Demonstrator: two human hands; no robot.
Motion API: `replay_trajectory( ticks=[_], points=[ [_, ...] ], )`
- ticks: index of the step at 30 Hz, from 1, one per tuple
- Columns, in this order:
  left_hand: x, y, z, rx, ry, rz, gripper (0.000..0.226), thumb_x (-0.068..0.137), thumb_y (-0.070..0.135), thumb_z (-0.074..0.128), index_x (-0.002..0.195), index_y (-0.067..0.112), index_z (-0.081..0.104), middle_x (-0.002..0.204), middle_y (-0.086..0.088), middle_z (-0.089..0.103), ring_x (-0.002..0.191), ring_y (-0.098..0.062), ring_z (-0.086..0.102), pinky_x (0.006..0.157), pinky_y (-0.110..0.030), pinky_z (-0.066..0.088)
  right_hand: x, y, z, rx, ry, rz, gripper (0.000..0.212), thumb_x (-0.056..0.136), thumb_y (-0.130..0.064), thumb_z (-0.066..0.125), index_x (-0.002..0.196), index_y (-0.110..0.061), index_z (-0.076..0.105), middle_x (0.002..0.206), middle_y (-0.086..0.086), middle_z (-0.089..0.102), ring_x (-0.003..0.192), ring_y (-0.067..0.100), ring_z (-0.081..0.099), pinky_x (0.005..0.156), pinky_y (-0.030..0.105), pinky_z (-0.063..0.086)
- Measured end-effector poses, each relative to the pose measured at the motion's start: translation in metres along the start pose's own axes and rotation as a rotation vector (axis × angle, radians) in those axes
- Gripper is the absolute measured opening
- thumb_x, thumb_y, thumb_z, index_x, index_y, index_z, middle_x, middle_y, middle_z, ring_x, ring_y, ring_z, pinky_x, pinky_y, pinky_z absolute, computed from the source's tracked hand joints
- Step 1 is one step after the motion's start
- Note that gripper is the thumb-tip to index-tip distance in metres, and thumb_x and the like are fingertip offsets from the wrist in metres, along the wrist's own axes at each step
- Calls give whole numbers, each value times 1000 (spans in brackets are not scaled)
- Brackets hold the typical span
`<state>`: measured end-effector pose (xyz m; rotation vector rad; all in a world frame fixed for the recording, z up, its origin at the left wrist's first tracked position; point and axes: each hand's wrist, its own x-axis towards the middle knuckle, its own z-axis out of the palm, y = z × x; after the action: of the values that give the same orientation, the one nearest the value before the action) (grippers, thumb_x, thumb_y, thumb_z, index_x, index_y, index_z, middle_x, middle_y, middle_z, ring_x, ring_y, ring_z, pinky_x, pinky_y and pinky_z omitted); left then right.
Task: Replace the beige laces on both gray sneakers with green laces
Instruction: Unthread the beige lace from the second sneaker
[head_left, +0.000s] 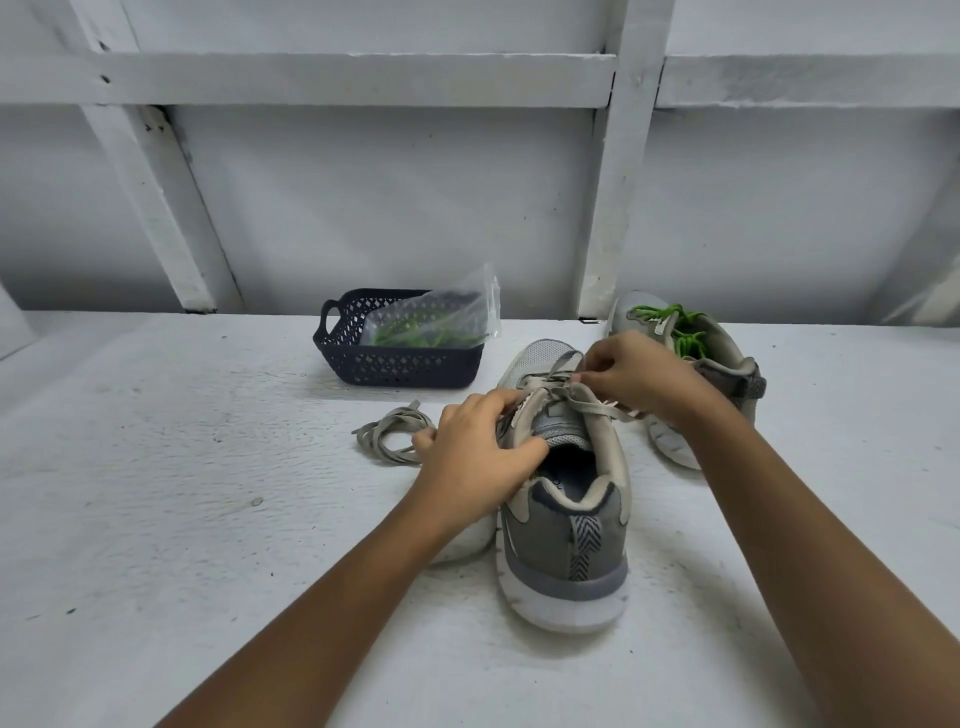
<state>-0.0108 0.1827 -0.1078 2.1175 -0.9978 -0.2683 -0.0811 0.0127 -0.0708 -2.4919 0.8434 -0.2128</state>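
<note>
A gray sneaker (563, 525) stands in front of me, heel toward me, with a beige lace (597, 405) threaded through its eyelets. My left hand (478, 457) grips the sneaker's left side near the tongue. My right hand (634, 376) pinches the beige lace above the eyelets. A second gray sneaker (722, 358) with green laces (675, 325) lies behind my right hand. A loose beige lace (389, 434) lies coiled on the table to the left of my left hand.
A dark blue lattice basket (384, 364) at the back holds a clear plastic bag (441, 322) with green laces inside. The white table (182, 493) ends at a white panelled wall (363, 208).
</note>
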Motion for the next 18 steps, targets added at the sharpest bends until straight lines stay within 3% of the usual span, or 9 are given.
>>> replay_trajectory(
  ticks=[3, 5, 7, 9, 11, 13, 15, 18],
  points=[
    [0, -1, 1, -5, -1, 6, 67, 61, 48, 39, 126, 36, 52, 124, 15, 54, 122, -8, 43, 104, -39, 23, 2, 3, 5, 252, 164, 33, 21, 94, -15, 54, 75, -11, 61, 63, 5, 60, 40, 6, 55, 32, 14, 37],
    [-1, 0, 1, -1, -9, 3, 68, 61, 49, 39, 127, 35, 51, 124, 15, 53, 122, -8, 42, 101, -37, 22, 2, 5, 6, 398, 282, 59, 27, 96, -13, 50, 70, -13, 56, 69, 12, 62, 50, 15, 63, 34, 19, 44],
    [-1, 0, 1, -1, -10, -1, 67, 61, 48, 38, 126, 35, 51, 123, 15, 54, 121, -8, 42, 97, -35, 21, 0, 6, 6, 404, 273, 70, 26, 97, -20, 50, 76, -9, 61, 76, 14, 64, 61, 23, 66, 41, 25, 48],
    [0, 1, 2, -10, -11, -5, 66, 61, 48, 38, 124, 35, 52, 121, 14, 54, 120, -8, 43, 92, -33, 19, -6, 9, 6, 291, 132, 86, 32, 96, -33, 51, 84, -7, 67, 75, 9, 66, 59, 14, 62, 44, 21, 41],
    [0, 0, 2, -20, -11, -8, 65, 61, 47, 39, 124, 35, 53, 121, 14, 54, 120, -8, 44, 92, -33, 19, -11, 11, 7, 195, 74, 51, 29, 93, -32, 57, 84, -8, 69, 63, -1, 60, 48, 2, 51, 44, 15, 35],
    [0, 1, 2, -23, -10, -10, 66, 61, 47, 39, 124, 35, 53, 121, 14, 54, 120, -8, 44, 94, -33, 20, -10, 11, 11, 200, 130, -5, 19, 90, -23, 62, 86, -6, 71, 57, -5, 55, 41, -1, 47, 39, 8, 30],
    [0, 1, 3, -23, -6, -11, 66, 61, 47, 39, 124, 36, 53, 121, 15, 54, 120, -8, 44, 95, -34, 20, -7, 8, 15, 187, 195, -31, 12, 89, -18, 63, 87, -10, 72, 60, -5, 56, 46, 0, 47, 40, 7, 30],
    [0, 1, 2, -8, -6, -15, 67, 61, 47, 38, 126, 36, 51, 123, 15, 54, 121, -8, 43, 94, -34, 20, -2, 6, 18, 311, 304, 16, 17, 94, -12, 54, 80, -12, 63, 66, 0, 59, 53, 4, 53, 43, 11, 37]
  ],
)
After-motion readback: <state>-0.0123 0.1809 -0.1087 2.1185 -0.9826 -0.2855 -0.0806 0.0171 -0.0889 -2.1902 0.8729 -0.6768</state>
